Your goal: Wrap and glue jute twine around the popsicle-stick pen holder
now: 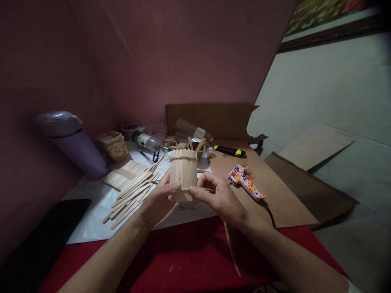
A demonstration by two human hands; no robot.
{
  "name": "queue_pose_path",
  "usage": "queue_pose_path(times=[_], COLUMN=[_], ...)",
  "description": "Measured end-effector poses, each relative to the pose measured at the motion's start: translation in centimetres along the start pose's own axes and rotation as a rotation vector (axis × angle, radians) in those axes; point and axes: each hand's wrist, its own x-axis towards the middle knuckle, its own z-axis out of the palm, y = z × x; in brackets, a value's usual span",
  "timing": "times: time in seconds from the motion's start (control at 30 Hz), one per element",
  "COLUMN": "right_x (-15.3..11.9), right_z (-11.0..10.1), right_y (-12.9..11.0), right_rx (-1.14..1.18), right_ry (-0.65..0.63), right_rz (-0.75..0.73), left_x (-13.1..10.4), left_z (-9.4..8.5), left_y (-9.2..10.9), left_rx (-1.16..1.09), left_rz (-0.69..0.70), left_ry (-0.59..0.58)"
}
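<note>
A round cup made of upright wooden sticks (183, 173) is held above the front of the white sheet. Twine runs around it near the top and again near the bottom. My left hand (161, 199) grips its left side, thumb on the front. My right hand (218, 197) pinches the twine against the lower right of the cup, fingers curled. A loose tail of twine (229, 246) hangs below my right hand over the red cloth.
Loose sticks (134, 195) fan out at left beside a stick mat (124, 175). A floral glue gun (246, 183) and a yellow-black cutter (229, 151) lie on cardboard (275, 203). Behind are plastic bottles (146, 141) and a decorated pot (113, 147); a purple tumbler (77, 150) stands far left.
</note>
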Motion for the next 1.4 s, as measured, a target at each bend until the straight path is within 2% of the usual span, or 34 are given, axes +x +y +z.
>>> queue_pose_path(times=[0.4, 0.83, 1.0, 1.17, 1.4], right_x=[0.4, -0.4, -1.3, -1.7, -1.6], right_z=[-0.5, -0.2, 0.3, 0.6, 0.5], right_y=[0.1, -0.3, -0.5, -0.6, -0.5], right_rx=[0.042, -0.049, -0.186, -0.278, -0.260], right_ry=[0.045, 0.025, 0.047, 0.078, 0.127], right_rz=[-0.069, -0.097, -0.212, -0.303, -0.277], left_x=[0.5, 0.4, 0.6, 0.4, 0.3], left_z=[-0.3, 0.3, 0.0, 0.1, 0.3], left_y=[-0.1, -0.3, -0.3, -0.5, -0.4], left_rx=[-0.024, 0.169, 0.195, 0.194, 0.144], left_rz=[0.041, 0.161, 0.195, 0.185, 0.145], left_ry=[0.007, 0.108, 0.122, 0.104, 0.083])
